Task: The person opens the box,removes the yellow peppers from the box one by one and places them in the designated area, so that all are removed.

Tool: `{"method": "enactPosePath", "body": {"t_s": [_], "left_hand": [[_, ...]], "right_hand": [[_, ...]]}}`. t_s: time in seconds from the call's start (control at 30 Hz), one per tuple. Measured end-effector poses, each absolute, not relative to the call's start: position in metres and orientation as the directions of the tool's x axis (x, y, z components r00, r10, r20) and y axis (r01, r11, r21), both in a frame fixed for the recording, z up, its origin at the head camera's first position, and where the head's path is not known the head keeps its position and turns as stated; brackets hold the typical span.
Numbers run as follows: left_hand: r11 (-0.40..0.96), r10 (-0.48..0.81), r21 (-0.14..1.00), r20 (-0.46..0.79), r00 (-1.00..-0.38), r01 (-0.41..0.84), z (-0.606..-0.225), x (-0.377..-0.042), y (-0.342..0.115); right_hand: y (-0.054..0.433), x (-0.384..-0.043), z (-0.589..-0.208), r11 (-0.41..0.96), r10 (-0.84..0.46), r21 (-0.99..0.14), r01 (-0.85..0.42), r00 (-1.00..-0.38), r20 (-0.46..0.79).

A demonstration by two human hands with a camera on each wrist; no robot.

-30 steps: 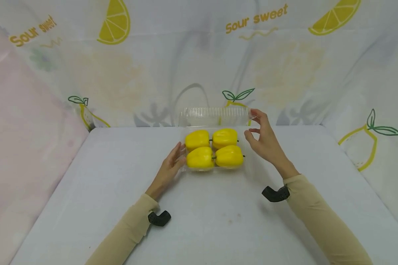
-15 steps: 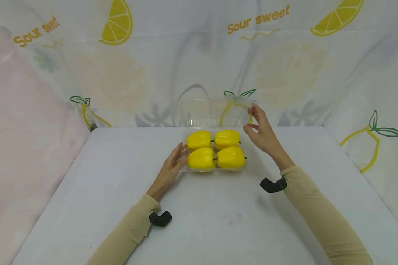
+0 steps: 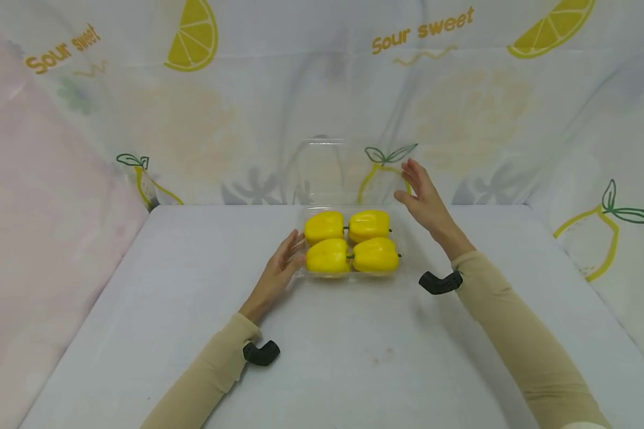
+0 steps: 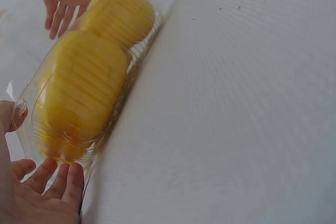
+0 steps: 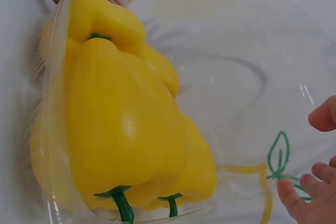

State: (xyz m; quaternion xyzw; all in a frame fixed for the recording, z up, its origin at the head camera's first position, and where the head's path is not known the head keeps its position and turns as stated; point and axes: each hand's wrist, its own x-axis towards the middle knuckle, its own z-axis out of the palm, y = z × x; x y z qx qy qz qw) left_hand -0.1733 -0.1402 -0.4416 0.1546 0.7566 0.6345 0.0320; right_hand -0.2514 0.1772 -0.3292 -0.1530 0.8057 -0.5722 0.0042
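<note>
One hand, the left hand (image 3: 275, 277), touches the left end of a clear plastic box (image 3: 350, 276) with loose, spread fingers. Inside the box sit four yellow peppers (image 3: 377, 254), two in the back row and two in the front row, all lying on their sides with their stems to the right. So the box is just to the right of the left hand, and below and to the left of the right hand (image 3: 428, 205). That right hand is up in the air, with its fingers wide apart and nothing held in them. It is near the right side of the clear lid (image 3: 322, 173), which stands up at the back of the box; I cannot tell if they touch. The left wrist view shows thin ridges (image 4: 94, 85) on the side of the box, which are too small to see well from the head. The right wrist view shows fat green stems (image 5: 124, 206) up close, but the left wrist view only shows the round yellow sides. The box rests on a white table (image 3: 333, 381), near its back edge. Both arms have tan sleeves (image 3: 520, 339), with a black bent thing (image 3: 440, 283) by each cuff. Behind the table hangs a pale cloth (image 3: 279, 89) with lemon pictures (image 3: 194, 39) and orange words that say "Sour sweet" (image 3: 424, 31).
</note>
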Motion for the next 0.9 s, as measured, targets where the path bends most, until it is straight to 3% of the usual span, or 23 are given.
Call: {"method": "enactPosePath", "body": {"t_s": [0.5, 0.9], "left_hand": [[0.156, 0.269, 0.967, 0.156, -0.95, 0.203, -0.44, -0.173, -0.139], [0.177, 0.259, 0.966, 0.14, -0.956, 0.189, -0.442, -0.174, -0.139]], "right_hand": [[0.18, -0.268, -0.348, 0.381, -0.271, -0.915, -0.137, -0.962, 0.031], [0.179, -0.272, -0.358, 0.359, -0.265, -0.929, -0.093, -0.964, -0.006]]}}
